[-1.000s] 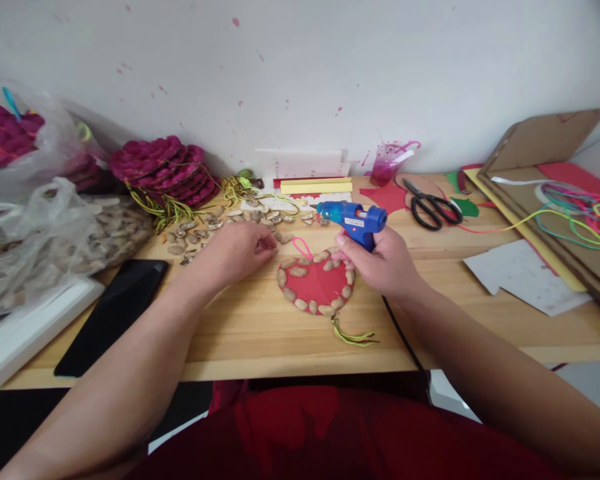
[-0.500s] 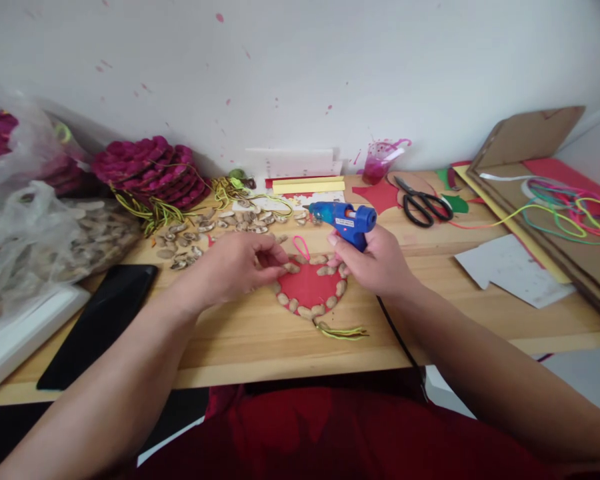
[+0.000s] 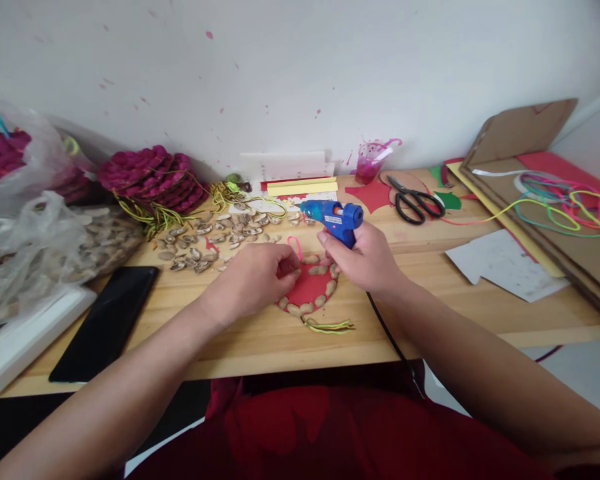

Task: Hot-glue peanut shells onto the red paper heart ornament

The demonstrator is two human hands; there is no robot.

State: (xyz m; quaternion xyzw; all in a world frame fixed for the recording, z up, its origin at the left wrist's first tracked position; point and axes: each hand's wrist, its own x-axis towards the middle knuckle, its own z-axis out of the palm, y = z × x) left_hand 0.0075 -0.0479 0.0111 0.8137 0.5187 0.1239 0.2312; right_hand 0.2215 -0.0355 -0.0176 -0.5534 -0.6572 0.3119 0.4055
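A red heart-shaped card (image 3: 309, 285) rimmed with pale shells lies on the wooden table (image 3: 260, 337), a pink loop at its top and yellow-green threads (image 3: 329, 326) at its tip. My left hand (image 3: 253, 279) covers the heart's left side, fingers pinched together on its upper edge; what they hold is hidden. My right hand (image 3: 367, 261) grips a blue glue gun (image 3: 333, 217), nozzle pointing left above the heart, its black cord running off the table's front edge.
Loose shells (image 3: 215, 237) lie behind my left hand, by magenta woven pieces (image 3: 150, 177). A black phone (image 3: 107, 320) and plastic bags (image 3: 45, 247) sit at the left. Black scissors (image 3: 414, 200), a pink cup (image 3: 369, 163), white paper (image 3: 500, 263), cardboard with coloured cords (image 3: 560, 200) are at the right.
My left hand has come from the loose shells to the heart's upper left edge. My right hand keeps the glue gun over the heart; the view shifted slightly.
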